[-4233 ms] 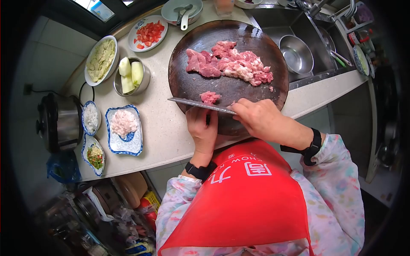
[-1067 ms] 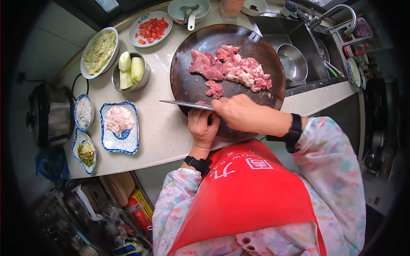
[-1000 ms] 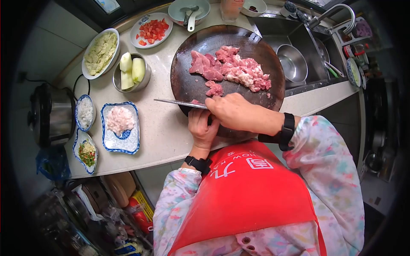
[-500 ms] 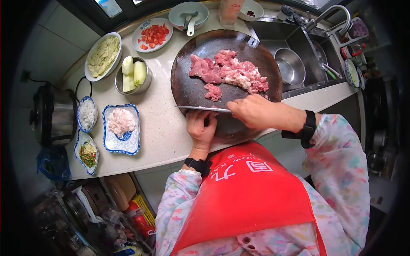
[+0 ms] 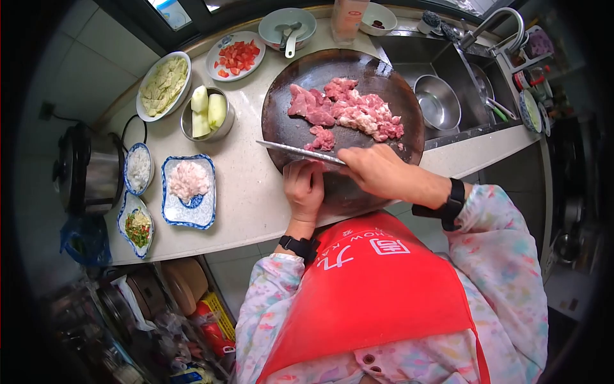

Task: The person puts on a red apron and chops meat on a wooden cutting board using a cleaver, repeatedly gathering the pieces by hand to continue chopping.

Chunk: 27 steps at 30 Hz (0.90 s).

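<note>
My right hand (image 5: 377,171) is closed round the handle of a kitchen knife (image 5: 295,151), its long blade seen nearly edge-on and pointing left. Just below the blade, the curled fingers of my left hand (image 5: 304,191) press on a small piece of meat (image 5: 312,166) near the front of a dark round chopping board (image 5: 279,112); blade and fingers cover most of this piece. Beyond the knife lie a heap of chopped raw meat (image 5: 368,114), a larger slab of meat (image 5: 310,105) and a small separate clump (image 5: 321,138).
Left of the board stand a pot of peeled vegetable pieces (image 5: 220,130), a dish of pale minced meat (image 5: 188,216) and a dish of chopped peppers (image 5: 146,248). A plate of diced tomato (image 5: 256,67) is behind. On the right, the sink (image 5: 409,57) holds a metal bowl (image 5: 438,102).
The knife's tip has swung up and away from me, so the blade slants more. My left hand stays curled beneath it. The whole view has shifted slightly.
</note>
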Each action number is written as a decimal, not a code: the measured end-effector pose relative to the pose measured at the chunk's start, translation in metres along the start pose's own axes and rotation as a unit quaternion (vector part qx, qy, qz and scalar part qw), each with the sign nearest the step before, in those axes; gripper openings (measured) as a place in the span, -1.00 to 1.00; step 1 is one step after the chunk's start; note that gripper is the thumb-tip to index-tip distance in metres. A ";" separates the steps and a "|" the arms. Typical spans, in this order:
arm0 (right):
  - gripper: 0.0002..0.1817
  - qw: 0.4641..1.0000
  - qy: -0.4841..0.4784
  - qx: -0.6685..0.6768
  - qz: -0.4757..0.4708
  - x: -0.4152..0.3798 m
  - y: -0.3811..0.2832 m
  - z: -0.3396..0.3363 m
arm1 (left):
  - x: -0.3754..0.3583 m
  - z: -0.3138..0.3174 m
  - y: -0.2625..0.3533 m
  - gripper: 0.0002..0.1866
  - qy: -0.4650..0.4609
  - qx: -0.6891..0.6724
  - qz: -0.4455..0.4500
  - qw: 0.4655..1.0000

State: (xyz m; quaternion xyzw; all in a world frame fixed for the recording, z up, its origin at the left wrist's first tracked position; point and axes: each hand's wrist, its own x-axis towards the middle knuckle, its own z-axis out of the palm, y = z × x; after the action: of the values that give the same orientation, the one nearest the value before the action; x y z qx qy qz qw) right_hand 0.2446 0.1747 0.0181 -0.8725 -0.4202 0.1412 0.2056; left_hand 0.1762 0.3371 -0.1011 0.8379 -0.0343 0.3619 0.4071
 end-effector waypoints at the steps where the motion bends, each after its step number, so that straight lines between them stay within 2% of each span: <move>1: -0.84 1.000 0.002 -0.007 0.006 -0.006 -0.004 -0.001 | 0.001 0.002 0.001 -0.85 -0.005 0.021 -0.008 1.000; 4: -0.84 1.000 0.008 -0.018 0.015 -0.013 -0.006 0.000 | 0.009 0.008 0.010 -0.88 -0.012 0.053 -0.021 0.998; 7: -0.83 0.998 0.034 -0.026 0.045 -0.015 -0.001 0.005 | 0.022 0.009 0.015 -0.91 -0.085 0.115 -0.068 0.987; 11: -0.82 0.996 0.036 -0.014 0.082 -0.016 0.001 0.000 | 0.026 0.001 0.015 -0.83 -0.083 0.029 -0.093 0.992; 16: -0.82 0.996 0.019 0.007 0.091 -0.020 -0.001 0.003 | 0.015 -0.011 0.012 -0.85 -0.115 0.033 -0.058 0.991; 18: -0.82 0.997 0.036 0.005 0.066 -0.022 -0.005 0.005 | 0.013 -0.009 0.012 -0.85 -0.116 0.037 -0.042 0.992; 21: -0.84 0.998 0.021 -0.029 0.043 -0.020 -0.003 0.008 | 0.012 -0.003 0.012 -0.84 -0.055 0.040 -0.020 0.997; 24: -0.86 0.997 -0.028 -0.055 0.044 -0.021 -0.002 0.006 | 0.008 0.004 0.009 -0.85 -0.045 0.081 -0.043 0.995; 27: -0.86 0.997 -0.023 -0.050 0.062 -0.030 0.001 0.000 | 0.003 0.005 0.009 -0.84 -0.020 0.051 -0.046 0.997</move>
State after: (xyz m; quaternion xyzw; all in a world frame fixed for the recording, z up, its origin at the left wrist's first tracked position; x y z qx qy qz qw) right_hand 0.2270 0.1503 0.0202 -0.9025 -0.3769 0.1524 0.1426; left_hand 0.1784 0.3284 -0.0958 0.8656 0.0150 0.3270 0.3791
